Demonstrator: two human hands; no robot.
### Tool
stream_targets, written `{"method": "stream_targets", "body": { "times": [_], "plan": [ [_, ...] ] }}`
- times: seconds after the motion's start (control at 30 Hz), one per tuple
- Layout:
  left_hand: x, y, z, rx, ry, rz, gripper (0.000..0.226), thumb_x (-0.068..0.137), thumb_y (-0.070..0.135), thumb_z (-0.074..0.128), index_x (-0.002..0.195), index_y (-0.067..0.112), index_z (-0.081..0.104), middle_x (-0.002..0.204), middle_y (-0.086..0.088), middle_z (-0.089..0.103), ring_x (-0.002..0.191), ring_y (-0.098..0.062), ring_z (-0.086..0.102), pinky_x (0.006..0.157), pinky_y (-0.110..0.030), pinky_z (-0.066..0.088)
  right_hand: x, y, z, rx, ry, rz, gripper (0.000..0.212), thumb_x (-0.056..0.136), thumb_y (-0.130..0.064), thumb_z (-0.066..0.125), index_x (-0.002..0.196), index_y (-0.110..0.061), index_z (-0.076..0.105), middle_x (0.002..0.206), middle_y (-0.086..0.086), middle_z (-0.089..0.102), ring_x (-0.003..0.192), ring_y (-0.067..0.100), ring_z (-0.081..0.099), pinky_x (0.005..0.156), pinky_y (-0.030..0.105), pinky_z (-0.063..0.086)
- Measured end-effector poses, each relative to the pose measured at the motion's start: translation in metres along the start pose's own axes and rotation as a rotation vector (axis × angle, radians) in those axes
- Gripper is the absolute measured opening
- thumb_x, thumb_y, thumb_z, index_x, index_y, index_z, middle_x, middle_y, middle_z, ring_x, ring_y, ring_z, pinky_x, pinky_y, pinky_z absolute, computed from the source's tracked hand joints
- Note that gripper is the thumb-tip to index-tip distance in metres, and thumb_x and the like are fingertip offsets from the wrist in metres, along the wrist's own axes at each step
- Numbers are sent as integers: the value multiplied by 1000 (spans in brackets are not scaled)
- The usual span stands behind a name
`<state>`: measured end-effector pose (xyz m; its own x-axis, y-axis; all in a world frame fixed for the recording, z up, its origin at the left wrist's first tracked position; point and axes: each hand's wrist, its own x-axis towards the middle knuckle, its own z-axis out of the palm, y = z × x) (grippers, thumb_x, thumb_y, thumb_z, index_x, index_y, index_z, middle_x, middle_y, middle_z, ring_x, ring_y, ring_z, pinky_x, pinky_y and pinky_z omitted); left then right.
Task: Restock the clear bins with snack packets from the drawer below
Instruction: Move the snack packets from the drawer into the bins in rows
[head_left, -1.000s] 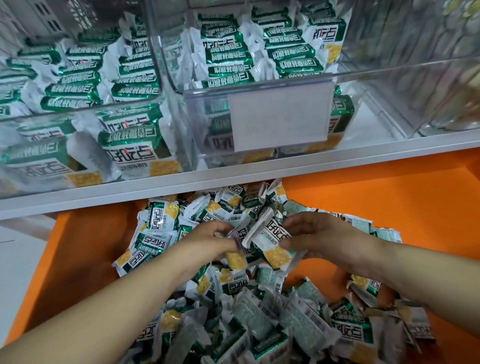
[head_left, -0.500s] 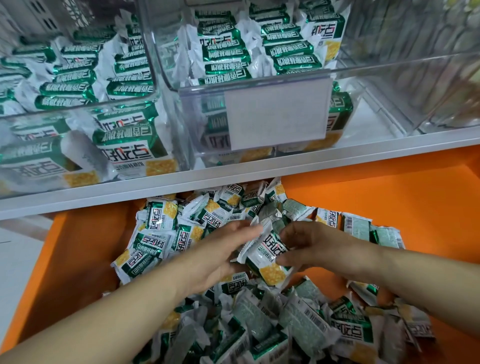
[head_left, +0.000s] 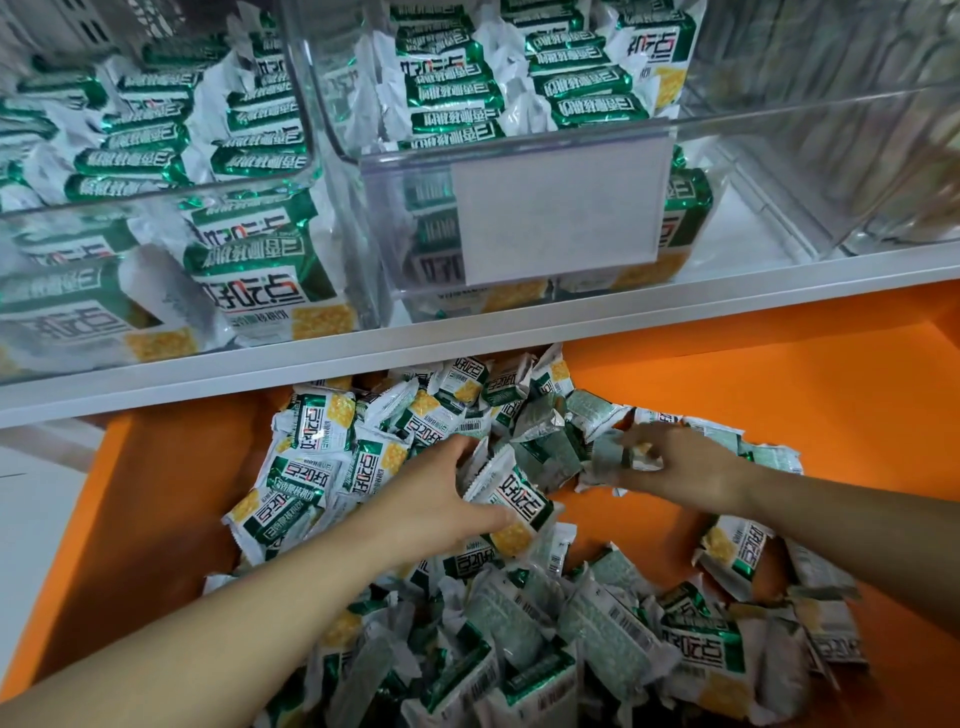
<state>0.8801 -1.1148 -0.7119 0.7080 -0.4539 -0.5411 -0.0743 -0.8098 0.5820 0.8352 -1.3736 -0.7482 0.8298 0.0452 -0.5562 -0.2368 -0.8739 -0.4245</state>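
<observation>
— Our left hand (head_left: 441, 501) clasps one packet (head_left: 511, 493) mid-drawer (head_left: 156, 519). Our right hand (head_left: 691, 470) pinches a second packet (head_left: 618, 460), blurred.
— Slick wrappers. We might drop them reaching the far clear bins (head_left: 519, 150), or snag the shelf edge (head_left: 675, 322).

White shelf ledge (head_left: 208, 379); blank label card (head_left: 561, 218); pale floor (head_left: 36, 519) far left.

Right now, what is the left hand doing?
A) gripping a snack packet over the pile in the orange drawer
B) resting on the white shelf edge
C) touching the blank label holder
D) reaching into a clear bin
A: the left hand has its thumb and fingers curled round a snack packet above the pile in the orange drawer, below the shelf and bins.
</observation>
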Motion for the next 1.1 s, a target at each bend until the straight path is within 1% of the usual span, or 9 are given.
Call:
{"method": "stream_targets", "body": {
  "times": [0.1, 0.2, 0.4, 0.47, 0.53, 0.67, 0.77, 0.87, 1.1],
  "plan": [
    [0, 2, -1, -13, 18, -1, 88, 81, 45, 71, 149, 21, 22, 151, 4, 32, 116, -4, 38, 89, -16, 29, 13, 23, 0, -420, -41, 115, 76, 92, -52, 52, 151, -15, 22, 160, 5, 12, 145, 27, 15, 113, 38, 27],
    [0, 3, -1, -6, 16, -5, 87, 81, 45, 71, 149, 21, 22, 150, 4, 33, 114, -5, 39, 89, -16, 30, 18, 30, 11, -536, -200, 157, 86, 91, -52, 53, 154, -17, 6, 161, 5, -6, 147, 30, 9, 116, 44, 24],
    [1, 1, -2, -33, 13, -21, 88, 80, 45, 71, 149, 22, 22, 151, 5, 32, 125, -9, 39, 90, -16, 29, 15, 26, 17, -452, -53, 87, 65, 92, -29, 60, 147, -17, 26, 148, 7, 26, 114, 26, 55, 90, 36, 50],
    [0, 1, -3, -48, 19, -26, 89, 80, 46, 71, 150, 22, 21, 152, 6, 31, 129, -10, 38, 91, -16, 29, 12, 28, 21, -445, -31, 92, 73, 91, -21, 62, 149, -18, 18, 151, 9, 20, 117, 28, 53, 87, 33, 50],
    [0, 1, -4, -58, 20, -30, 89, 81, 45, 71, 150, 22, 20, 153, 6, 29, 128, -8, 37, 91, -16, 28, 10, 32, 26, -455, -58, 113, 84, 91, -23, 63, 152, -19, 6, 158, 8, 7, 135, 30, 38, 99, 35, 44],
    [0, 1, -4, -71, 21, -34, 89, 81, 45, 71, 150, 22, 20, 153, 6, 29, 125, -6, 37, 91, -16, 28, 12, 32, 27, -555, -30, 146, 85, 87, -41, 64, 150, -19, 12, 154, 9, 23, 139, 29, 28, 108, 38, 39],
    [0, 1, -6, -71, 23, -36, 89, 81, 45, 70, 150, 22, 20, 153, 6, 29, 124, -6, 38, 90, -15, 27, 9, 31, 31, -644, -67, 191, 95, 85, -60, 58, 152, -18, 4, 157, 11, 17, 142, 31, 23, 109, 40, 36],
    [0, 0, -6, -87, 27, -41, 89, 82, 45, 70, 151, 22, 18, 155, 6, 27, 135, -11, 34, 92, -15, 25, 7, 30, 34, -659, -82, 188, 98, 86, -63, 53, 152, -15, 0, 158, 12, 18, 145, 28, 17, 111, 40, 30],
    [-2, 4, -10, -68, 45, -47, 89, 80, 47, 71, 150, 21, 21, 152, 4, 31, 126, -11, 40, 92, -18, 30, 1, 20, 13, -577, -118, 182, 79, 80, -48, 68, 141, -13, 32, 137, 11, 36, 118, 27, 47, 93, 33, 46]
  ]
}}
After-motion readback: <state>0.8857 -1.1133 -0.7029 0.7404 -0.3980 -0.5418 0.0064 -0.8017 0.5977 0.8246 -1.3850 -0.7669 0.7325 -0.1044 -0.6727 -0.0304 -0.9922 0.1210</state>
